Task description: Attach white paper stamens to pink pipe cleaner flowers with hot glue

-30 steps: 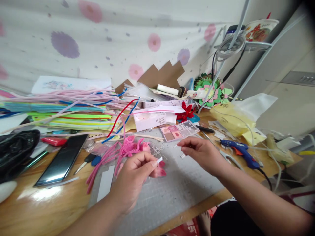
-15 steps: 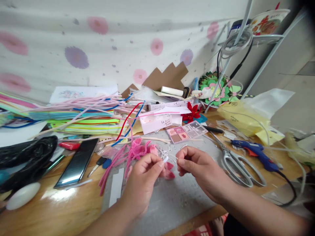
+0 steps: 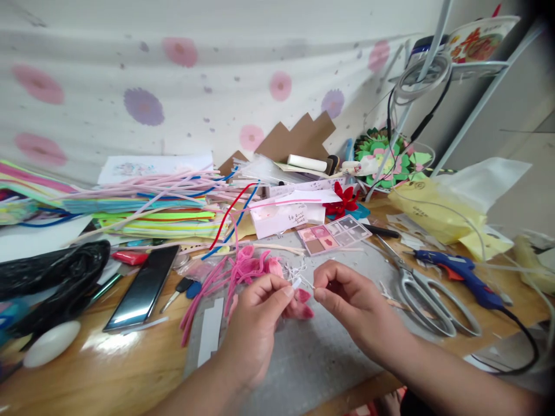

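Observation:
My left hand (image 3: 260,315) pinches a small white strip (image 3: 297,283) between thumb and forefinger. Thumb and fingertips of my right hand (image 3: 353,303) are closed just to the right of it, on a thin white stem-like piece (image 3: 309,284). Both hands are held over the grey cutting mat (image 3: 299,370). Just beyond my fingers lies a small heap of thin white pieces (image 3: 295,267). Fuzzy pink petals (image 3: 304,309) show between the hands, and pink pipe cleaners (image 3: 243,266) lie past my left hand.
Large scissors (image 3: 427,294) and a blue glue gun (image 3: 463,271) lie at right. A makeup palette (image 3: 332,236) rests at the mat's far edge. To the left are a phone (image 3: 145,286), a key (image 3: 177,289) and a black plastic bag (image 3: 56,277). Pipe cleaner bundles (image 3: 156,222) stretch behind.
The view has shifted slightly, so the scene sits further right. My right fingertips have come a little closer to my left ones; both hands keep their pinch.

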The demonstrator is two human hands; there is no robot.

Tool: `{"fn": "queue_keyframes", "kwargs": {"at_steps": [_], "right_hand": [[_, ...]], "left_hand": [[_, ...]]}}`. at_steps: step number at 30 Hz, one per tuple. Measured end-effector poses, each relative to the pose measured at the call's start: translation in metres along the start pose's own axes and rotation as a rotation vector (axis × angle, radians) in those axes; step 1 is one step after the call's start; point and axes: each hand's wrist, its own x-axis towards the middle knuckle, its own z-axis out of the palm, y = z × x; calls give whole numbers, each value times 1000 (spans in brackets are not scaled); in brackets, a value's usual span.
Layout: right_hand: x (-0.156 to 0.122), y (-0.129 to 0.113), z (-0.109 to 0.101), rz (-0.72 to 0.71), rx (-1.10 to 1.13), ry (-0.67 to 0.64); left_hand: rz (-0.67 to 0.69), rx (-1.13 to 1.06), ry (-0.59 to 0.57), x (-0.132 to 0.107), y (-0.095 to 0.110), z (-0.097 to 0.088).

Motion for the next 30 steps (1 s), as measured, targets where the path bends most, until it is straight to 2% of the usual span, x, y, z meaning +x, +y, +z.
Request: {"fn": "queue_keyframes", "kwargs": {"at_steps": [4, 7, 19, 25, 30], "right_hand": [[-1, -1, -1, -108, -228, 6], [-1, -1, -2, -145, -319, -5], [-2, 0, -4, -239, -390, -42], [-3, -6, -10, -176, -291, -63], [-2, 0, -19, -1, 84, -114]], "left_hand": [[-40, -108, -20, 0, 1, 1], [-49, -147, -37, 1, 1, 0], [-57, -167, -39, 1, 2, 1], [-70, -171, -63, 1, 3, 0], [-77, -150, -91, 0, 4, -2]]}}
